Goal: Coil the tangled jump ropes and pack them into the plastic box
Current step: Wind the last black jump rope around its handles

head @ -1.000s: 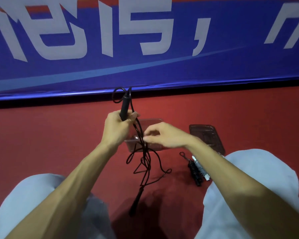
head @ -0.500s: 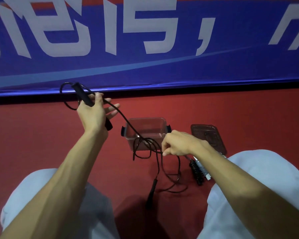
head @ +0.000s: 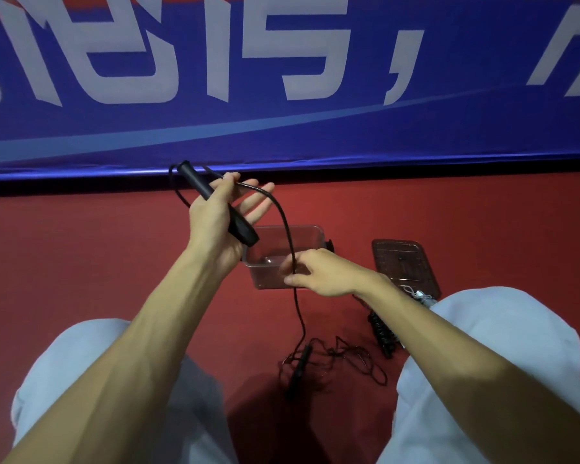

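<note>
Between my knees, on the floor [head: 114, 262]: slack rope [head: 345, 358] in loose loops, with the other handle [head: 298, 366] lying among them. From there the rope rises near vertical to my right hand [head: 322, 272], which pinches it just over the box [head: 265, 279]. This hand is nearer the slack. Beyond, my left hand [head: 215, 222] is up and to the left, thumb clamping the handle [head: 211, 202], fingers splayed. Half a second ago loops bunched at the right hand; now the line runs clean through.

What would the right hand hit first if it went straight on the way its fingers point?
Likely the left forearm: the right hand, pinching the rope, points left across the plastic box. Depth is unclear.
</note>
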`<act>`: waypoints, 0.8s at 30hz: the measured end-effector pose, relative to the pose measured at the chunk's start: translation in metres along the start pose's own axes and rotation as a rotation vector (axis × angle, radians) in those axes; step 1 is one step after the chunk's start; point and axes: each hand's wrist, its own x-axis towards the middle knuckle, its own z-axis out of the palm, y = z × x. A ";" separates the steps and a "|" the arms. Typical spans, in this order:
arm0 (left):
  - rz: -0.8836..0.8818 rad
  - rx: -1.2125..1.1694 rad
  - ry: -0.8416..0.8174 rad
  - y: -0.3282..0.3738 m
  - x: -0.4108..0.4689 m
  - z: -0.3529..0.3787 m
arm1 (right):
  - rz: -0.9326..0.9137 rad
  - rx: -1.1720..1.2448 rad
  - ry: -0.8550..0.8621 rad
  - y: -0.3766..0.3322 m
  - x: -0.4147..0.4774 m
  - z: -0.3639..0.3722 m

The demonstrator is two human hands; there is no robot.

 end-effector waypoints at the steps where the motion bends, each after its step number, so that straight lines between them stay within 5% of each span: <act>1: -0.002 -0.030 0.003 0.001 0.001 -0.001 | 0.008 0.008 0.011 0.000 0.000 0.001; 6: -0.027 -0.164 0.079 0.002 0.008 -0.011 | -0.005 0.264 0.168 -0.012 -0.006 -0.011; 10: -0.058 -0.044 0.106 -0.007 0.007 -0.013 | -0.074 0.533 0.394 -0.026 -0.010 -0.026; 19: -0.232 0.681 -0.280 -0.028 -0.010 -0.007 | -0.112 1.003 0.743 -0.029 -0.018 -0.056; 24: -0.320 0.805 -0.519 -0.039 -0.022 -0.006 | -0.102 1.172 0.825 -0.023 -0.018 -0.063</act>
